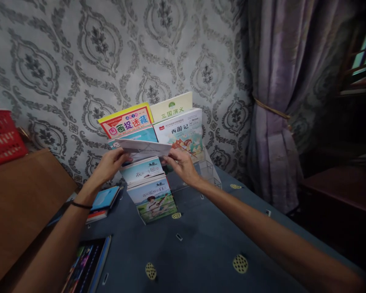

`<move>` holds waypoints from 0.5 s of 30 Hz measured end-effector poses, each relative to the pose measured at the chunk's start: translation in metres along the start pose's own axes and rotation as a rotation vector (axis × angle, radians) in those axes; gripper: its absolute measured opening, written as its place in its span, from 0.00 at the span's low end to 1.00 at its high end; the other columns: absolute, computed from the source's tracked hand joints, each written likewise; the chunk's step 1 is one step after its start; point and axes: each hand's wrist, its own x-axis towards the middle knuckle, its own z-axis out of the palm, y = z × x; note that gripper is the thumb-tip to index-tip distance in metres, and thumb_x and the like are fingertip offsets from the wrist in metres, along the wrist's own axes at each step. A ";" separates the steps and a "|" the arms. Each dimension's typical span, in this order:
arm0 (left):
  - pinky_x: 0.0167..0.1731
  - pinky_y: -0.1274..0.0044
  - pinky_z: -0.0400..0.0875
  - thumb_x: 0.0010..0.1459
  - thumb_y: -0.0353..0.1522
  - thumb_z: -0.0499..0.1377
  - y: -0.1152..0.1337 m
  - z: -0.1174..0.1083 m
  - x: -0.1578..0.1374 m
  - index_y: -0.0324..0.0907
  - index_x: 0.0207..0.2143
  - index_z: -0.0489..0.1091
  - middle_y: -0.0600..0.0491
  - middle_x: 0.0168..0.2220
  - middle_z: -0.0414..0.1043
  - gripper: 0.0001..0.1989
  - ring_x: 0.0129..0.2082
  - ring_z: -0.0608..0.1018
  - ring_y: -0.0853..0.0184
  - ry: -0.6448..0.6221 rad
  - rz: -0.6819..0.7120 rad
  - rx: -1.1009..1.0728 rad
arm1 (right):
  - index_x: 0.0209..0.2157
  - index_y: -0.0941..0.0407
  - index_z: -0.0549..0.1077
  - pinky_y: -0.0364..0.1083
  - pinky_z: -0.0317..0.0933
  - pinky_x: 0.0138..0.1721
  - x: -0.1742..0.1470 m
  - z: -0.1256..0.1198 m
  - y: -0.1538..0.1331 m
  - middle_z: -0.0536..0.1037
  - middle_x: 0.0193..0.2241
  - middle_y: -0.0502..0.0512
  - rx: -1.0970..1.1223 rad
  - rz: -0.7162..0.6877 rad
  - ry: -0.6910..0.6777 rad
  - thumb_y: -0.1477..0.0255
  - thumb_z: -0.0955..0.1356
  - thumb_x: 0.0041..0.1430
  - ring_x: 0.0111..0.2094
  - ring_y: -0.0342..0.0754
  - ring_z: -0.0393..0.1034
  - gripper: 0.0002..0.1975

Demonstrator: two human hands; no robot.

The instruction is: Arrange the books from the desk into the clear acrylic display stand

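Observation:
My left hand (113, 162) and my right hand (183, 163) grip a thin book (144, 147) by its two ends, tilted nearly edge-on to me. Its cover cannot be read from here. Below it, a book with a pale blue cover (144, 171) stands behind a front book (155, 199) that shows a seated figure on grass. Behind the held book are a teal book (140, 136), a red and yellow picture book (129, 122), a white illustrated book (183, 132) and a cream book (173, 106). A clear rack (212, 173) shows at the right.
A dark blue patterned cloth (207, 244) covers the table. On the left lie blue and red books (105, 199) and a dark colourful book (88, 264), beside a brown box-like surface (24, 191) bearing a red basket (4, 138). A tied curtain (277, 101) hangs right of the papered wall.

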 end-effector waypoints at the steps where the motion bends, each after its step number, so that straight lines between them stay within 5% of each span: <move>1: 0.37 0.72 0.71 0.59 0.46 0.54 -0.001 0.000 0.000 0.43 0.36 0.73 0.49 0.35 0.83 0.17 0.38 0.82 0.56 -0.016 0.009 -0.006 | 0.27 0.54 0.68 0.45 0.63 0.34 -0.001 0.001 0.000 0.77 0.27 0.52 -0.007 -0.003 0.005 0.66 0.64 0.65 0.30 0.47 0.72 0.12; 15: 0.23 0.76 0.59 0.55 0.50 0.54 -0.027 0.004 -0.017 0.45 0.18 0.64 0.54 0.18 0.68 0.22 0.21 0.70 0.65 -0.012 -0.019 0.097 | 0.27 0.54 0.69 0.43 0.59 0.29 0.025 0.001 0.004 0.70 0.22 0.47 -0.021 0.046 -0.132 0.66 0.65 0.61 0.26 0.45 0.67 0.09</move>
